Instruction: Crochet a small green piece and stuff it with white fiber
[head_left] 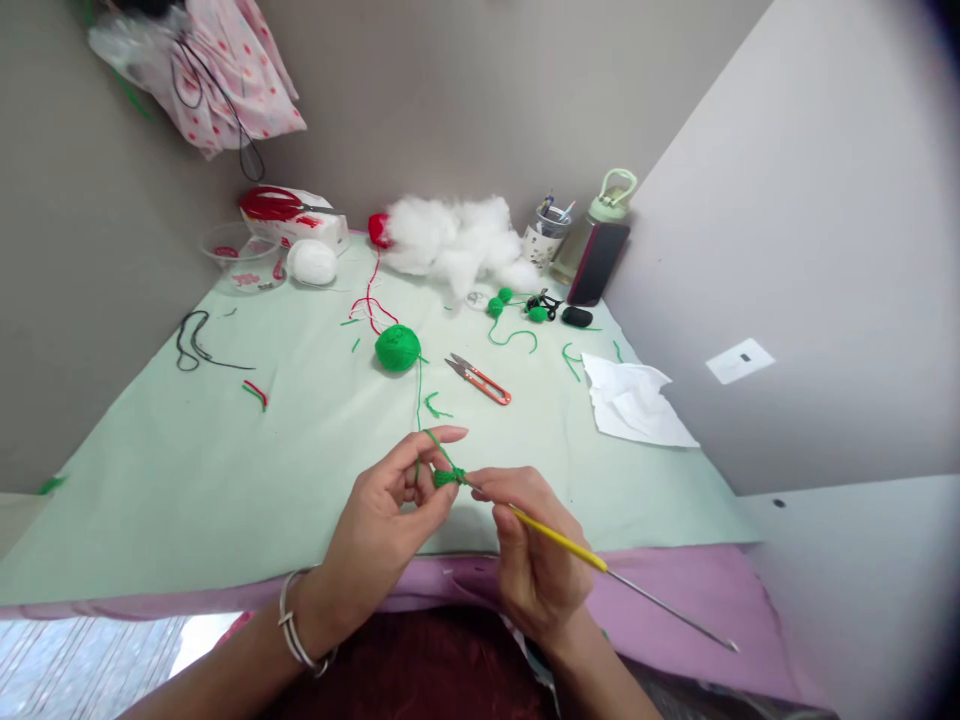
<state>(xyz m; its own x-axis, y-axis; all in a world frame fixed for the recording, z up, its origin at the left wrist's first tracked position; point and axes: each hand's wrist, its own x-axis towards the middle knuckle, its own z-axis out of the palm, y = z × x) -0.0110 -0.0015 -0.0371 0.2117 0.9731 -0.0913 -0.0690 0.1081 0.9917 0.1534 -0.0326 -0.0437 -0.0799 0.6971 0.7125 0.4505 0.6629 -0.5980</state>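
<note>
A pale green tablecloth [225, 480] spreads out beneath; red print [245, 279] on the far-left clear tub [264, 284] is unreadable; near centre, the left hand [379, 512] pinches a green crochet piece [445, 479], the right hand [541, 560] grips a yellow-handled crochet hook [562, 541] touching it

Smooth metal hook [585, 554], matt yarn [397, 348]

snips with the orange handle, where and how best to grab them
The snips look best gripped by the orange handle, coming from the near right: they lie flat, that end angles toward the right hand, and the pointed blades face away to the far left.
</note>
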